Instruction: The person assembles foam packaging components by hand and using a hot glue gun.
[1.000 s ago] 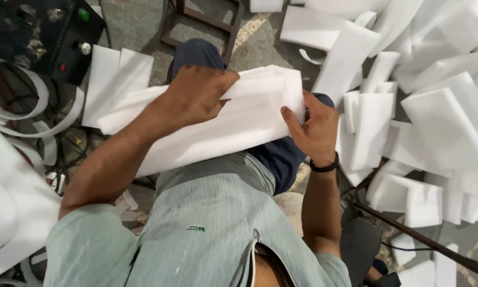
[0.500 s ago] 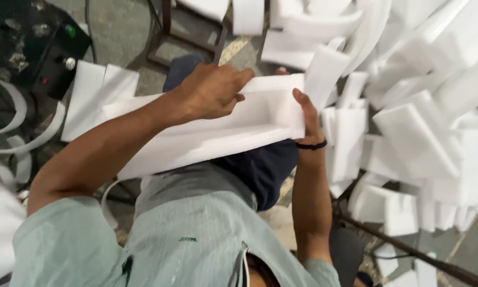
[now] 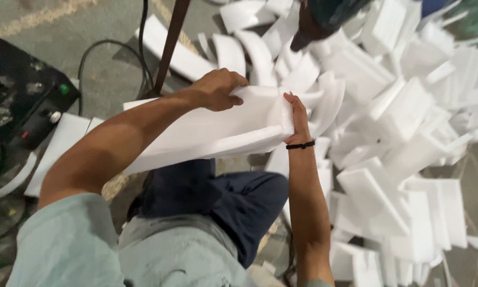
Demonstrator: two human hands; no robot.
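Observation:
I hold a long white foam slab point(image 3: 207, 133) out over my knees with both hands. My left hand point(image 3: 218, 89) grips its upper edge near the far end, fingers curled over the top. Flat against that end is my right hand point(image 3: 297, 119), with a black band on the wrist and the fingers pointing up along the end face. The slab is folded or doubled, with a second layer showing along its lower edge.
A large heap of white foam pieces point(image 3: 403, 122) covers the floor to the right and ahead. At the left sits a black control box point(image 3: 24, 101) with knobs and a green light, and cables run past a brown metal leg point(image 3: 167, 48). More foam sheets point(image 3: 63, 141) lie beneath.
Both hands have carried the slab up and forward, away from my lap. The view has swung right toward the foam heap. My right hand has shifted from under the end to flat against it.

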